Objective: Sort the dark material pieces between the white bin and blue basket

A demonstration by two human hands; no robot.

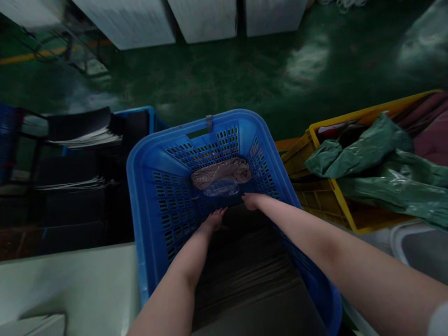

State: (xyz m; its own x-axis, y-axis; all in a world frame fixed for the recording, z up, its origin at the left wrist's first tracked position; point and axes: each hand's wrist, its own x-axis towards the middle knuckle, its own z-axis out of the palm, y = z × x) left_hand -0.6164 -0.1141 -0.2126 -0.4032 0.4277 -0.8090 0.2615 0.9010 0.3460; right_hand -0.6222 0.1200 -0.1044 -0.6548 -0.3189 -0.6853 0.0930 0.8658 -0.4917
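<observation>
Both my hands reach down into a blue plastic basket (140,196) with slotted walls. Inside it lies a thick stack of dark sheets (245,266), its layered edges showing towards me. My left hand (216,218) is closed at the far left corner of the stack, its fingertips on the edge. At the far right corner my right hand (251,201) curls its fingers over the sheets. Beyond them, against the basket's far wall, are a crumpled brownish bundle (224,171) and a clear plastic bag (221,187). The undersides of both hands are hidden.
A yellow crate (343,200) with green plastic wrapping (374,149) stands on the right. To the left, dark stacked sheets (70,170) fill another blue container. A pale tabletop (87,275) borders the basket at lower left. White blocks (206,21) stand across the green floor.
</observation>
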